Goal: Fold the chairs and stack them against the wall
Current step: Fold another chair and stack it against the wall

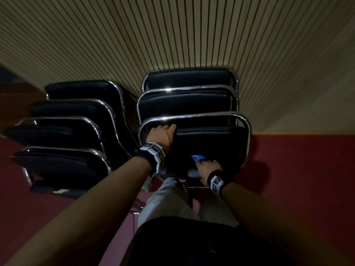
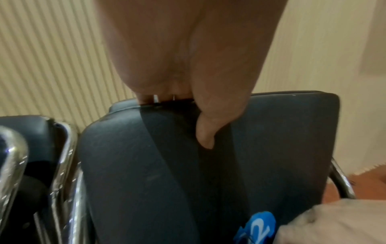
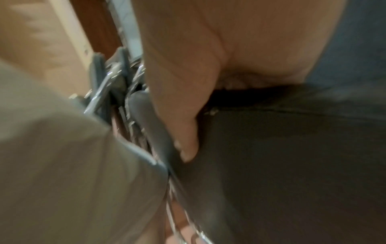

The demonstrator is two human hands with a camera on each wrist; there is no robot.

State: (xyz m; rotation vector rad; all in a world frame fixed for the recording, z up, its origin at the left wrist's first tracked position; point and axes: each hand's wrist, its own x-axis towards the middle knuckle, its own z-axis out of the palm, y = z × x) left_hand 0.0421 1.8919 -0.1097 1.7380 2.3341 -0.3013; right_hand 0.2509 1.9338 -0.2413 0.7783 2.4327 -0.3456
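Observation:
The nearest black padded chair (image 1: 207, 143) with a chrome frame (image 1: 194, 117) stands in front of two folded chairs (image 1: 188, 104) that lean against the slatted wall (image 1: 172, 35). My left hand (image 1: 163, 132) grips its top bar near the left corner. In the left wrist view the left hand (image 2: 194, 112) curls its fingers over the top edge, thumb on the black pad (image 2: 129, 165). My right hand (image 1: 208, 167) holds the pad's lower edge beside a blue sticker (image 1: 196, 158). In the right wrist view the right hand (image 3: 200, 112) has its fingers wrapped round the pad (image 3: 292, 156).
A second stack of several folded black chairs (image 1: 63, 131) leans against the wall on the left, close beside the right stack. Red floor (image 1: 297, 179) lies open to the right. My legs in light trousers (image 1: 165, 204) stand right behind the held chair.

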